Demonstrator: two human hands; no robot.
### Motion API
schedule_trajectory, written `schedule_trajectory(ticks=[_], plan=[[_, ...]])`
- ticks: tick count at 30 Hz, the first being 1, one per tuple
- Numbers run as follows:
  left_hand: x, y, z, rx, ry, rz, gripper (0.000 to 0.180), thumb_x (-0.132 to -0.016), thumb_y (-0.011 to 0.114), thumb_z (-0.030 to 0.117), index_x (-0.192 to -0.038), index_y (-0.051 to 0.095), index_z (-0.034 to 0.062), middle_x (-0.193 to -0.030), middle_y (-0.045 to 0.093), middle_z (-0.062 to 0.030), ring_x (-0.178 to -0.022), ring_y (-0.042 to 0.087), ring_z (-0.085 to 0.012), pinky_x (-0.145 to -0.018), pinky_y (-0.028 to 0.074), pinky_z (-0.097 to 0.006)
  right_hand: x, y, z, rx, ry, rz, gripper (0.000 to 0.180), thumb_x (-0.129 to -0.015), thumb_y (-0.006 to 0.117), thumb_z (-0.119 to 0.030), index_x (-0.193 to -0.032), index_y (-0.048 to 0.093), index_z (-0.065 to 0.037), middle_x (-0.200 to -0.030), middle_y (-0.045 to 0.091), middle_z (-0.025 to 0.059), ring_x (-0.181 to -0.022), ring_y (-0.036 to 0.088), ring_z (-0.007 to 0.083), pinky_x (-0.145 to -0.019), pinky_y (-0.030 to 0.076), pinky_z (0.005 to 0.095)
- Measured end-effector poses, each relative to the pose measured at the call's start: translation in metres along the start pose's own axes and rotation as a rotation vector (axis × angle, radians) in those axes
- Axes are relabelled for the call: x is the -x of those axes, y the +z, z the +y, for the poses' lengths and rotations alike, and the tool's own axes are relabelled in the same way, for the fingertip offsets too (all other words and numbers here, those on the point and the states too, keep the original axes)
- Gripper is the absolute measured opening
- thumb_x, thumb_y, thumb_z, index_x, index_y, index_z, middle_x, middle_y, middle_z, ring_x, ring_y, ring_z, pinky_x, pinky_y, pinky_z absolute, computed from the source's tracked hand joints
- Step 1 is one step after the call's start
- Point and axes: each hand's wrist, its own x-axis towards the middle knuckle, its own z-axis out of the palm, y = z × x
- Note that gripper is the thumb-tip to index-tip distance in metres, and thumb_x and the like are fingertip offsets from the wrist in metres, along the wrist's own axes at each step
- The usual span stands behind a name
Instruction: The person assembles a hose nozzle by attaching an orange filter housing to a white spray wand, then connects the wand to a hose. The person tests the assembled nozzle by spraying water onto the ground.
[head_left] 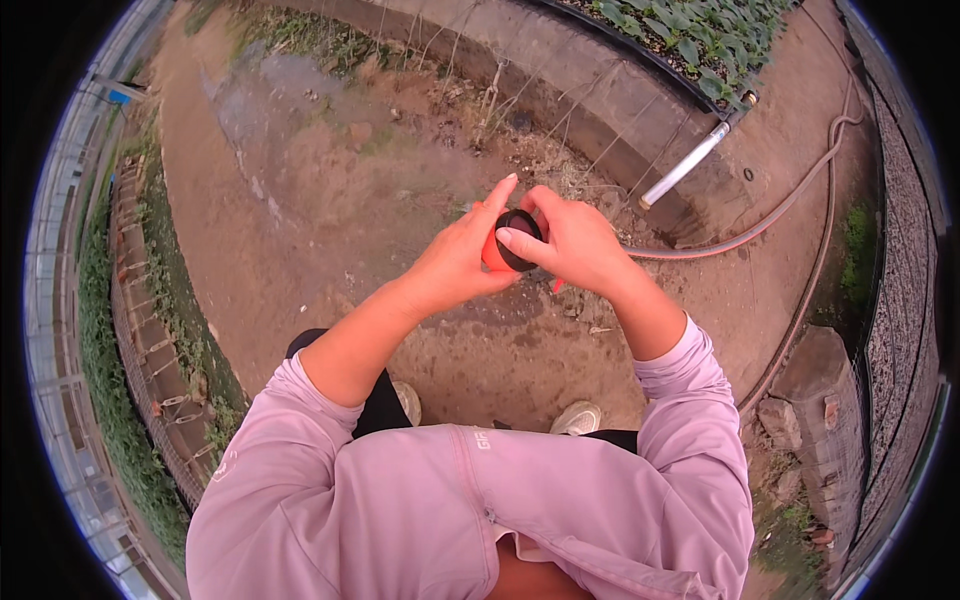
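Note:
Both my hands meet at the middle of the view around a red-orange fitting with a round black end. My right hand is closed on it, its thumb lying across the black end and its fingers curled over the far side. My left hand cups it from the left, with a finger stretched forward past it. Much of the fitting is hidden by my hands. A small red part shows below my right hand. A grey hose with a reddish stripe runs in from the right and disappears behind my right wrist; its join is hidden.
Ahead runs a low concrete wall, with a raised bed of leafy plants behind it. A pale pipe juts out over the wall. Wet dirt ground lies ahead left. Stones and dark netting line the right.

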Motion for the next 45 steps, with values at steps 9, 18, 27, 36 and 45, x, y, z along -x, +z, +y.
schedule_trajectory(ticks=[9,18,27,36,45], plan=[[-0.005,0.005,-0.001,0.123,-0.009,-0.017,0.095,-0.065,0.072,0.011,-0.142,0.016,0.0074,-0.124,0.048,-0.0138,-0.114,0.049,-0.0254,-0.095,0.040,-0.035,0.001,0.005,0.009,0.074,-0.212,0.071,0.054,-0.072,0.063,-0.046,-0.106,0.050,-0.006,-0.088,0.062,0.0140,-0.079,0.061,0.0330,-0.068,0.048,0.0403],[-0.012,-0.015,0.004,0.685,-0.185,-0.316,0.096,-0.063,0.070,0.003,-0.142,0.015,0.0050,-0.126,0.042,-0.0084,-0.112,0.046,-0.0170,-0.092,0.040,-0.030,0.007,-0.003,0.017,-0.091,-0.420,0.035,0.055,-0.073,0.063,-0.047,-0.113,0.049,-0.012,-0.096,0.060,0.0163,-0.085,0.060,0.0343,-0.072,0.047,0.0416],[-0.004,0.015,0.000,0.313,-0.038,0.008,0.095,-0.064,0.069,0.007,-0.142,0.015,0.0036,-0.126,0.044,-0.0140,-0.110,0.049,-0.0234,-0.091,0.041,-0.032,0.005,0.023,0.011,-0.037,-0.230,0.174,0.051,-0.075,0.057,-0.044,-0.107,0.048,-0.004,-0.087,0.060,0.0205,-0.079,0.060,0.0362,-0.068,0.047,0.0431],[-0.016,0.025,-0.003,-0.146,0.088,0.330,0.094,-0.061,0.072,0.010,-0.140,0.022,0.0079,-0.124,0.047,-0.0136,-0.111,0.051,-0.0276,-0.092,0.041,-0.035,-0.015,0.025,0.012,-0.036,-0.174,0.334,0.044,-0.077,0.060,-0.042,-0.099,0.052,-0.005,-0.087,0.061,0.0162,-0.079,0.060,0.0331,-0.067,0.048,0.0412],[-0.040,-0.031,-0.026,0.476,-0.076,0.538,0.069,-0.071,0.076,0.017,-0.125,0.036,0.0042,-0.106,0.054,-0.0085,-0.094,0.055,-0.0153,-0.080,0.046,-0.028,0.070,0.065,0.097,-0.740,0.451,0.141,0.035,-0.095,0.043,-0.037,-0.096,0.055,-0.005,-0.086,0.056,0.0032,-0.071,0.055,0.0122,-0.057,0.043,0.0257]])
